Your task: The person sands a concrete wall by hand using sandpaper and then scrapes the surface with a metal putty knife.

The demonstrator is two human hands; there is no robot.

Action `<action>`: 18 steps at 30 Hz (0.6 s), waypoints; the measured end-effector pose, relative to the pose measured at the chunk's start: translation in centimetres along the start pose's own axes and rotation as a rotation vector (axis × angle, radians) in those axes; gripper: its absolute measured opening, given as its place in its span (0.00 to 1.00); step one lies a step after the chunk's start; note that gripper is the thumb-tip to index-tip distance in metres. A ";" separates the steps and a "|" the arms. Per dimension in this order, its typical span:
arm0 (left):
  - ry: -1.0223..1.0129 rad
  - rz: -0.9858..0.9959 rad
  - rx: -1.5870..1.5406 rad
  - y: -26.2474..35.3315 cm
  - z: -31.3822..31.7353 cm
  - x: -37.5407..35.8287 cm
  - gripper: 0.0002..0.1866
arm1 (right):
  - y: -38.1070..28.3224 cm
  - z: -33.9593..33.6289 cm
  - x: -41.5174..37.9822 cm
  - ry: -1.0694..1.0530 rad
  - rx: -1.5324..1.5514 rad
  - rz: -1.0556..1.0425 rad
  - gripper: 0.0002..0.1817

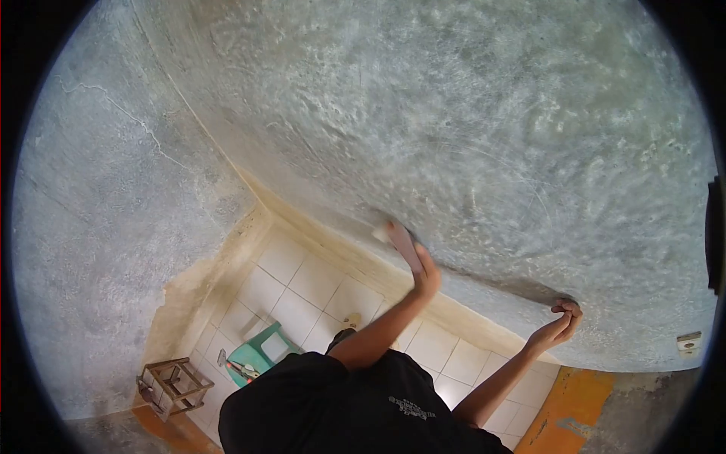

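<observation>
My left hand (426, 274) is raised against the grey plastered wall (469, 136), low on it and left of centre. Its fingers close around a flat, brownish piece whose blurred, pale end touches or nearly touches the wall; I cannot make out what kind of thing it is. To the right, my right hand (560, 327) is at the same wall, with its fingers curled and their tips at the surface. Whether anything small lies inside those fingers is hidden.
A green plastic stool (249, 356) with tools on it stands on the white tiled floor (318, 280). Farther left is a small wooden stool (175, 386). Another wall (113, 227), cracked, meets this one at the left corner. A socket (688, 344) sits at right.
</observation>
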State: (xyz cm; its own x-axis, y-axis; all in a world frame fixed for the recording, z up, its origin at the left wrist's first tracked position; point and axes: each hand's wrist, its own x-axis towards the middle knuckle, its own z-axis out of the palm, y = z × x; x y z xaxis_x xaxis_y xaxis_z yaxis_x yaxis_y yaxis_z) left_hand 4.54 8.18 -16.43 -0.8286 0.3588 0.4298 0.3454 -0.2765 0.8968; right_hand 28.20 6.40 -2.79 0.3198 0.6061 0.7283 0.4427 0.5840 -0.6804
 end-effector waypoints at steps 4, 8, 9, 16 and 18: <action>0.243 -0.115 -0.108 -1.5 -3.1 10.8 0.40 | -0.4 -0.2 0.1 -0.033 -0.008 0.022 0.12; 0.206 -0.609 -0.286 -10.6 -5.5 10.2 0.39 | -0.7 0.2 0.0 -0.025 -0.028 0.021 0.12; 0.204 -0.525 -0.076 -12.6 -4.9 7.4 0.38 | -0.7 0.2 0.0 -0.028 -0.033 0.012 0.11; -0.115 -0.059 0.091 -1.1 -3.4 2.8 0.36 | 0.0 -0.1 -0.3 -0.030 -0.045 0.019 0.12; 0.007 -0.031 -0.090 -1.7 -3.0 9.5 0.38 | -0.1 -0.1 -0.3 -0.032 -0.035 0.028 0.12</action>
State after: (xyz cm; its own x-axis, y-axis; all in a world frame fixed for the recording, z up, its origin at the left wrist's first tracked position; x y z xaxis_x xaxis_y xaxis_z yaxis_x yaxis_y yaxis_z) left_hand -5.23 9.38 -14.20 -0.8415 0.3624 0.4006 0.2785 -0.3444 0.8966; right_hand 28.16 6.09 -2.96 0.3059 0.6395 0.7053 0.4630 0.5474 -0.6971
